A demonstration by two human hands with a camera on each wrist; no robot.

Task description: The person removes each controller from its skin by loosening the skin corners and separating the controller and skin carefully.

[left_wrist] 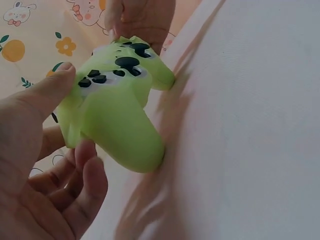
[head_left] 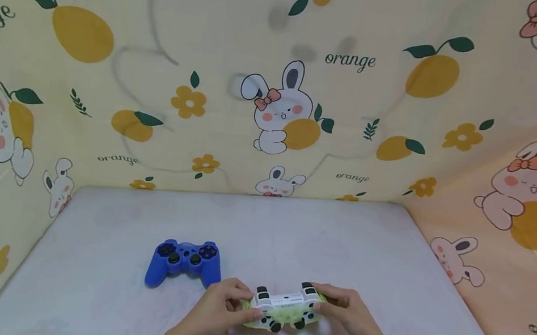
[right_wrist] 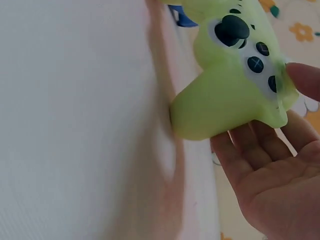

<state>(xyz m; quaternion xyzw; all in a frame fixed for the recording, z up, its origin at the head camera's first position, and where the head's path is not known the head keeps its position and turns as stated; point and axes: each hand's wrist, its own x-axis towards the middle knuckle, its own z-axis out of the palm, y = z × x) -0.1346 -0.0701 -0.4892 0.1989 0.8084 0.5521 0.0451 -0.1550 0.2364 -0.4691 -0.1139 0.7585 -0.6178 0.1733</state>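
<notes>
A white game controller (head_left: 287, 298) with a light green silicone cover (left_wrist: 120, 120) is held tilted, its shoulder buttons and SONY lettering facing up. My left hand (head_left: 220, 308) pinches one end of it between thumb and fingers. At the other end my right hand (head_left: 352, 315) grips the corner, thumb on the near side. In both wrist views the handles of the controller touch the table, and the green cover wraps them. White shell shows along the top edge, where the cover does not reach. A bare blue-cased controller (head_left: 185, 262) lies face up to the left.
A pale cloth covers the table (head_left: 137, 218), with slight folds near the hands. Cream sheets printed with rabbits and oranges form a back wall (head_left: 226, 30) and two side walls around the table.
</notes>
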